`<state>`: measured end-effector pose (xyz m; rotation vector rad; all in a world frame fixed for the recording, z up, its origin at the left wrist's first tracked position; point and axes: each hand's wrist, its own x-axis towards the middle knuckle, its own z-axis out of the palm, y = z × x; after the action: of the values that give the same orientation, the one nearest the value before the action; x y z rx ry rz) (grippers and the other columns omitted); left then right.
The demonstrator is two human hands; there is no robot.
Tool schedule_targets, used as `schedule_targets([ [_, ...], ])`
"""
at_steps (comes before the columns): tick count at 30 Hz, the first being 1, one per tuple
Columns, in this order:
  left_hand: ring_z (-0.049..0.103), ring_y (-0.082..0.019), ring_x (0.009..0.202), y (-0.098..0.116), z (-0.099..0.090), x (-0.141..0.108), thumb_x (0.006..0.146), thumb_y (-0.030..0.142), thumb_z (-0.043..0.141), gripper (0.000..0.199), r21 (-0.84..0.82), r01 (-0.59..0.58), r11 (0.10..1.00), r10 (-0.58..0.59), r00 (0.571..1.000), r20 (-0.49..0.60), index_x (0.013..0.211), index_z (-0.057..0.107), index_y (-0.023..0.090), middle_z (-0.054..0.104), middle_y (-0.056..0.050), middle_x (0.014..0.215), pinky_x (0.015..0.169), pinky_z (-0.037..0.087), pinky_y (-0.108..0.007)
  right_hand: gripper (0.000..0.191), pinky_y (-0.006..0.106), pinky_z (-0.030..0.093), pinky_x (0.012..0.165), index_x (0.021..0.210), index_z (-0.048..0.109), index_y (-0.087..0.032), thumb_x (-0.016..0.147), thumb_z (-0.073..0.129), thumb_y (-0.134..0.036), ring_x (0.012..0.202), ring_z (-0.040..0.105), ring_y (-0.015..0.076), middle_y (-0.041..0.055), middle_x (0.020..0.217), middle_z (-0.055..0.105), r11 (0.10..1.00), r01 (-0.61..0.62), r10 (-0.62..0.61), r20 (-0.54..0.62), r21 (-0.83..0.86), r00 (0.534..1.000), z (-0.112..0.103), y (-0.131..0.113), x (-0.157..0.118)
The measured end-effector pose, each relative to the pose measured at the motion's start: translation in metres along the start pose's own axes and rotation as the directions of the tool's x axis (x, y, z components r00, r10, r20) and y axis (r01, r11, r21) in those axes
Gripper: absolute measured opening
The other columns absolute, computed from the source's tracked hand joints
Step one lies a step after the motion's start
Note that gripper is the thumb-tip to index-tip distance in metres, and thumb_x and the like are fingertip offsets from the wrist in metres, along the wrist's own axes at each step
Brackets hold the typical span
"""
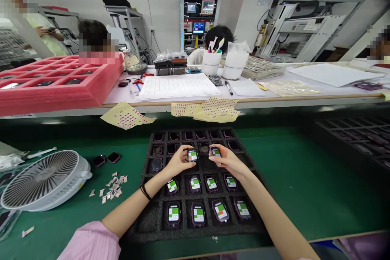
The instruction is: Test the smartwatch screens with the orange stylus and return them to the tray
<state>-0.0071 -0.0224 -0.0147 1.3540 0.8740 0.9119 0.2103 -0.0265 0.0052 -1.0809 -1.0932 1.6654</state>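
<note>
A black foam tray [152, 227] with square compartments lies on the green mat, and many of them hold watches. My left hand [180, 160] grips a lit watch [192, 154] by its edges over the tray's middle. To its right, my right hand [225, 160] pinches another lit watch [215, 152], its side partly covered by my fingers. Below both hands, two rows of watches show green and white screens, such as one lit watch [198, 214] in the front row. The watches in the far rows have dark screens.
A round white fan [45, 178] stands at the left, near small loose strips [114, 187] and two dark watches [113, 157]. Another black tray [359, 138] is at the right. A raised shelf [262, 100] bears pink foam [103, 81], papers [179, 85] and white cups [211, 63]. People are beyond.
</note>
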Motion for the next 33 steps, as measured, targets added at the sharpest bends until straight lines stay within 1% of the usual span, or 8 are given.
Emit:
schedule_targets([
  [3, 0.062, -0.013, 0.080, -0.0025, -0.0008, -0.0024, 0.063, 0.023, 0.075, 0.053, 0.052, -0.002, 0.999, 0.002, 1.000, 0.001, 0.106, 0.044, 0.019, 0.062, -0.003, 0.093, 0.068, 0.047, -0.024, 0.050, 0.016, 0.027, 0.039, 0.100, 0.053, -0.019, 0.059, 0.081, -0.025, 0.045, 0.040, 0.0021, -0.0049, 0.071, 0.055, 0.998, 0.021, -0.020, 0.007, -0.065, 1.000, 0.0036, 0.0012, -0.0018],
  [6, 0.060, -0.013, 0.081, -0.0012, 0.0015, -0.0041, 0.066, 0.026, 0.074, 0.055, 0.085, 0.013, 0.996, -0.015, 1.000, 0.022, 0.112, 0.044, 0.019, 0.062, -0.005, 0.097, 0.065, 0.044, -0.022, 0.052, 0.016, 0.029, 0.037, 0.105, 0.049, -0.019, 0.063, 0.079, -0.027, 0.044, 0.046, 0.0029, -0.0025, 0.078, 0.059, 0.993, 0.052, -0.048, 0.039, -0.108, 0.998, 0.0053, 0.0022, -0.0026],
  [9, 0.059, -0.013, 0.080, 0.0012, 0.0026, -0.0054, 0.067, 0.027, 0.073, 0.057, 0.100, 0.041, 0.994, -0.042, 0.999, 0.004, 0.115, 0.044, 0.019, 0.061, -0.004, 0.096, 0.064, 0.041, -0.022, 0.056, 0.017, 0.036, 0.036, 0.111, 0.046, -0.021, 0.065, 0.078, -0.028, 0.056, 0.060, 0.0100, 0.0040, 0.094, 0.061, 0.993, 0.090, -0.082, 0.098, -0.081, 0.992, 0.0050, 0.0037, -0.0025],
  [12, 0.058, -0.013, 0.079, 0.0022, 0.0015, -0.0057, 0.066, 0.027, 0.073, 0.058, 0.094, 0.052, 0.994, -0.049, 0.998, -0.028, 0.115, 0.044, 0.019, 0.060, -0.004, 0.097, 0.066, 0.041, -0.022, 0.060, 0.020, 0.047, 0.041, 0.114, 0.045, -0.022, 0.065, 0.078, -0.025, 0.069, 0.067, 0.0176, 0.0082, 0.105, 0.059, 0.993, 0.113, -0.105, 0.156, -0.039, 0.982, 0.0049, 0.0051, -0.0030],
  [16, 0.057, -0.012, 0.077, 0.0000, -0.0008, -0.0047, 0.065, 0.026, 0.073, 0.057, 0.085, 0.053, 0.995, -0.049, 0.998, -0.044, 0.114, 0.045, 0.018, 0.060, -0.004, 0.097, 0.068, 0.041, -0.023, 0.061, 0.025, 0.056, 0.048, 0.117, 0.046, -0.023, 0.065, 0.078, -0.023, 0.077, 0.069, 0.0212, 0.0098, 0.110, 0.059, 0.993, 0.120, -0.117, 0.191, -0.005, 0.975, 0.0065, 0.0044, -0.0049],
  [21, 0.056, -0.012, 0.076, -0.0045, -0.0025, -0.0036, 0.064, 0.025, 0.072, 0.058, 0.071, 0.044, 0.996, -0.041, 0.998, -0.052, 0.114, 0.045, 0.018, 0.061, -0.004, 0.096, 0.067, 0.041, -0.023, 0.062, 0.027, 0.059, 0.051, 0.122, 0.046, -0.024, 0.067, 0.076, -0.022, 0.079, 0.069, 0.0206, 0.0122, 0.121, 0.056, 0.993, 0.118, -0.115, 0.194, -0.002, 0.974, 0.0071, 0.0025, -0.0061],
  [28, 0.056, -0.012, 0.075, -0.0037, -0.0035, -0.0039, 0.064, 0.023, 0.071, 0.056, 0.099, 0.062, 0.993, -0.057, 0.997, -0.055, 0.114, 0.045, 0.018, 0.061, -0.004, 0.095, 0.067, 0.041, -0.024, 0.059, 0.025, 0.058, 0.048, 0.118, 0.052, -0.022, 0.065, 0.078, -0.021, 0.068, 0.068, 0.0166, 0.0091, 0.108, 0.060, 0.994, 0.112, -0.109, 0.158, -0.012, 0.981, 0.0097, 0.0001, -0.0076],
  [33, 0.056, -0.012, 0.074, -0.0026, -0.0031, -0.0038, 0.064, 0.023, 0.071, 0.056, 0.110, 0.061, 0.992, -0.054, 0.996, -0.064, 0.114, 0.045, 0.018, 0.060, -0.004, 0.094, 0.067, 0.040, -0.024, 0.064, 0.021, 0.051, 0.040, 0.121, 0.052, -0.020, 0.063, 0.079, -0.022, 0.060, 0.064, 0.0149, 0.0003, 0.075, 0.061, 0.993, 0.105, -0.096, 0.144, -0.051, 0.985, 0.0098, 0.0016, -0.0079],
])
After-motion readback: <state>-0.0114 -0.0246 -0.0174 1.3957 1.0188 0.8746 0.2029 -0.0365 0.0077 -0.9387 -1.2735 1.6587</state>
